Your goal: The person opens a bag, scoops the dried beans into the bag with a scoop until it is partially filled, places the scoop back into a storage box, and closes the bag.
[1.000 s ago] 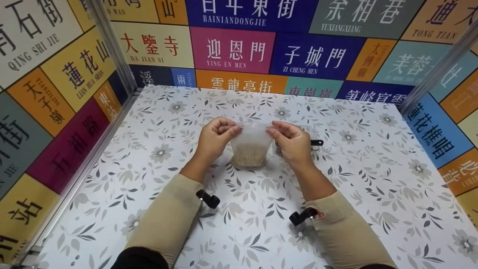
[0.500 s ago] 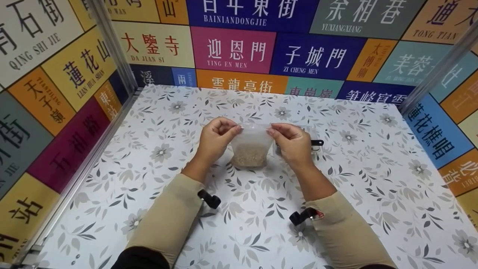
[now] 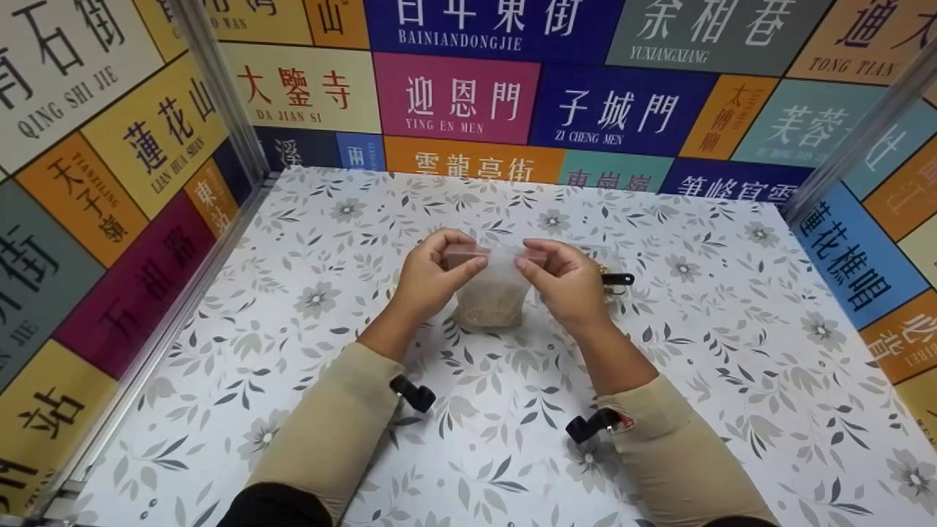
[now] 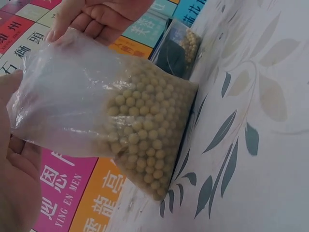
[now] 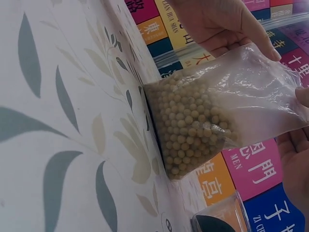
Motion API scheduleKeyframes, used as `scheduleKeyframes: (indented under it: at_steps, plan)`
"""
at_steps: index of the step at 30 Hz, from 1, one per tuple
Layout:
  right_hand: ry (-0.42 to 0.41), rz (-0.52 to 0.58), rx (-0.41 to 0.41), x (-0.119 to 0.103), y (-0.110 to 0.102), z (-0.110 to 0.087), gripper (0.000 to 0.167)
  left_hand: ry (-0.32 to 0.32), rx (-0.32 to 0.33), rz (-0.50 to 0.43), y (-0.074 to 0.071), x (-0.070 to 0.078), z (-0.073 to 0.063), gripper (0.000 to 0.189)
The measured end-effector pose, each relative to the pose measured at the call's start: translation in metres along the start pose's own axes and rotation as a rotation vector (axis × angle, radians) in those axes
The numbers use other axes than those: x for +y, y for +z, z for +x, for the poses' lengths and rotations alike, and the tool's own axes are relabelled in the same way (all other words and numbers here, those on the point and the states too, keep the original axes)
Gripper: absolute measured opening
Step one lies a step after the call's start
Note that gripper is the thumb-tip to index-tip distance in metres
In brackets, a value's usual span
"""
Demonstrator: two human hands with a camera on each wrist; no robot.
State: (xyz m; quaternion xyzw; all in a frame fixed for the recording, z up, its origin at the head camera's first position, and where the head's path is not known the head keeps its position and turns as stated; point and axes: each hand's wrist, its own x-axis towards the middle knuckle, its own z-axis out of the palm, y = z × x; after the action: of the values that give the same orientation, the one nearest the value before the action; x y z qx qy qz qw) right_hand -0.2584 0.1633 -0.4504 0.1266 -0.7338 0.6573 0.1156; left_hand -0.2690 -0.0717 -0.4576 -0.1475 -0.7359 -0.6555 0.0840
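Observation:
A clear plastic bag (image 3: 492, 293) of round, pale yellow soybeans (image 4: 145, 130) stands on the table, beans at the bottom and its upper part unfilled. At the bag's upper left side, my left hand (image 3: 428, 278) pinches the film between thumb and fingers. My right hand (image 3: 575, 285) does likewise on the upper right side, its thumb on the near face. Both thumbs lie in from the corners. The fingertips behind the film are partly hidden.
Behind my right hand is a clear box (image 4: 193, 53) with more beans inside; a black handle (image 3: 621, 279) sticks out beside it. The flower-patterned tabletop (image 3: 468, 439) meets sign-covered walls (image 3: 461, 95) at the back and sides.
Both hands have shifted inward along the bag's top, from the corners toward the middle. The thumbs are closer together and the bag's upper edge sits slightly lower. Its base has stayed put.

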Motion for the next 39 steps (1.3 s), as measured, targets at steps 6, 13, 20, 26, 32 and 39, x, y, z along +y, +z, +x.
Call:
scheduleKeyframes:
  at_steps: [6, 13, 20, 26, 32, 39]
  plan:
    - [0.014, -0.024, 0.003, -0.001, 0.003, -0.002, 0.038, 0.005, 0.015, 0.037, 0.004, 0.001, 0.0, 0.03]
    - [0.023, -0.031, 0.029, 0.0, 0.004, -0.002, 0.035, 0.01, 0.025, -0.016, 0.007, 0.0, -0.001, 0.028]
    - [-0.003, -0.012, 0.045, -0.001, 0.007, -0.003, 0.028, 0.037, 0.016, -0.085, 0.01, 0.002, -0.002, 0.024]
    - [-0.023, -0.012, 0.056, -0.005, 0.009, -0.006, 0.027, 0.029, 0.009, -0.074, 0.011, 0.005, -0.004, 0.023]
    - [-0.019, 0.001, 0.04, -0.006, 0.011, -0.006, 0.028, 0.039, 0.019, -0.013, 0.01, 0.006, -0.005, 0.027]
    - [0.011, -0.023, -0.036, -0.008, 0.013, -0.008, 0.034, 0.062, -0.019, -0.002, 0.013, 0.008, -0.006, 0.036]
